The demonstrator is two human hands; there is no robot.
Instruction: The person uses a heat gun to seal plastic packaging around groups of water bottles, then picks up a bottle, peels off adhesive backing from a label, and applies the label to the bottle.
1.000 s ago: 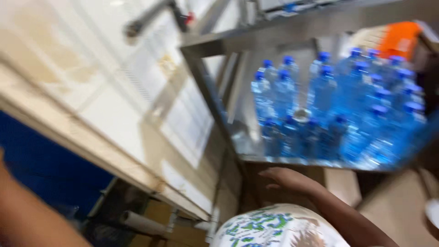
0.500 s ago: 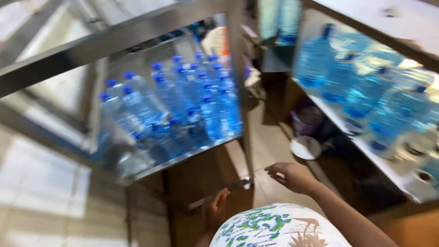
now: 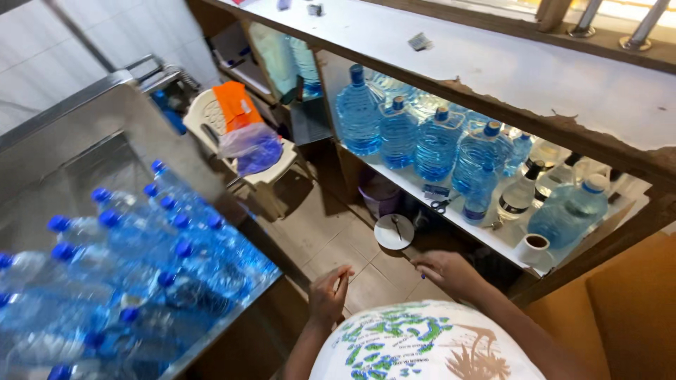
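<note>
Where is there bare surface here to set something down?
The white counter top is mostly bare. The tiled floor is open between the plastic chair and both hands. The steel tray and lower shelf are crowded with bottles.

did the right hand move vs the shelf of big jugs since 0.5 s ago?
Cannot tell: the camera swung. The right hand hangs below the shelf edge in both.

Open tiled floor between the steel table on the left and the shelf on the right, wide enough for both hands. Left hand just beside the table's corner, crowded with small capped bottles. Right hand near the shelf edge, below large water jugs packed close. Ahead, blocked by a white plastic chair and a round white lid on the floor.
</note>
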